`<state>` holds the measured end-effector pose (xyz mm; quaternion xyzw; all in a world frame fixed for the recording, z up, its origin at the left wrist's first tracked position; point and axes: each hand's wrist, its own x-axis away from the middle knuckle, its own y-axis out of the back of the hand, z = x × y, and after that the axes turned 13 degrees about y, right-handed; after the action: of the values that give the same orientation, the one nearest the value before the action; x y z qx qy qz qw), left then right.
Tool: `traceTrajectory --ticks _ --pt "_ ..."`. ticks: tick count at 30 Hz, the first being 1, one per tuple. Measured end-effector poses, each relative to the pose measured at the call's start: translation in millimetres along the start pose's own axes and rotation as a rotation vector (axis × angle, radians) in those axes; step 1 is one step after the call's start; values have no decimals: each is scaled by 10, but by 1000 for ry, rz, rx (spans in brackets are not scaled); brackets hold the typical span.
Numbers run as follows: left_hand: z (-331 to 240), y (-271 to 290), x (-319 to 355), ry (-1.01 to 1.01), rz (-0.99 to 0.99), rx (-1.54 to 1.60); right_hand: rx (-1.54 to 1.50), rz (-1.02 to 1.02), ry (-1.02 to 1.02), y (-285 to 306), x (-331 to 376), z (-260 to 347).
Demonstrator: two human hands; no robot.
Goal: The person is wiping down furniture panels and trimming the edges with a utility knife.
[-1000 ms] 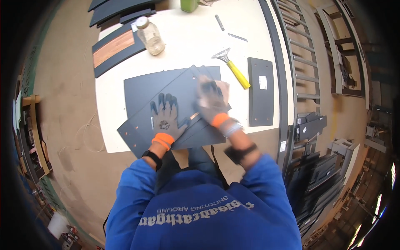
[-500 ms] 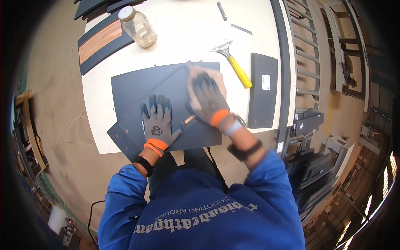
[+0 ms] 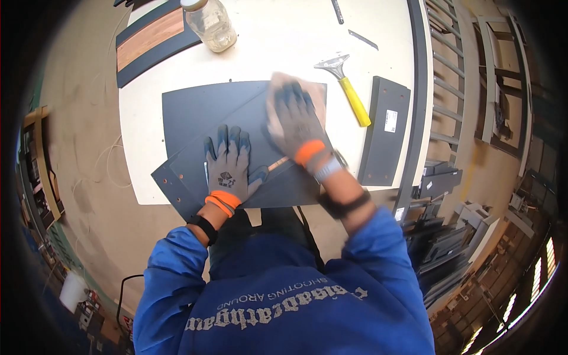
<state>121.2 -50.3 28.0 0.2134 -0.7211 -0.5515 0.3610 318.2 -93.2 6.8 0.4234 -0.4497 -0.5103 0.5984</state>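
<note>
A dark grey panel with small holes at its near left end [image 3: 170, 173] lies slantwise over a larger dark grey panel [image 3: 192, 112] on the white worktable [image 3: 142, 142]. Gloved in grey and blue, my left hand [image 3: 228, 164] rests flat on the slanted panel, fingers spread. My right hand [image 3: 297, 118], also gloved, presses a pale pinkish-tan cloth [image 3: 318, 97] down over that panel's far right part. The cloth and right hand are smeared by motion. A short wood-coloured strip [image 3: 278, 164] shows on the panel's edge between my hands.
A scraper with a yellow handle [image 3: 355, 103] lies right of the cloth, beside a dark panel bearing a white label [image 3: 383, 148]. At the back left stands a lidded clear jar [image 3: 212, 31] by a dark board with a wood-toned face [image 3: 151, 40]. A thin blade-like strip [image 3: 362, 39] lies far right.
My right hand and the cloth have shifted slightly along the panel. My left hand stays in place on it. The whole view has moved a little, bringing the table's things up and right.
</note>
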Motion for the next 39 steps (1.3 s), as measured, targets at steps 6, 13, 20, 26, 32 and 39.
traceTrajectory --ticks 6,13,20,26,32,39 --pt "-46 48 26 52 111 -17 20 -45 -11 -124 75 25" --pt "10 41 28 -3 -10 0 53 99 -18 -45 485 154" --pt "1 -42 64 64 98 7 -68 -62 -15 -118 -470 -59" --pt "56 23 91 83 146 97 101 12 123 39 56 125" --pt "60 -112 367 17 68 148 83 -6 116 -48 18 219" --pt "64 -350 506 -30 319 325 -412 366 161 -1 -546 1010"
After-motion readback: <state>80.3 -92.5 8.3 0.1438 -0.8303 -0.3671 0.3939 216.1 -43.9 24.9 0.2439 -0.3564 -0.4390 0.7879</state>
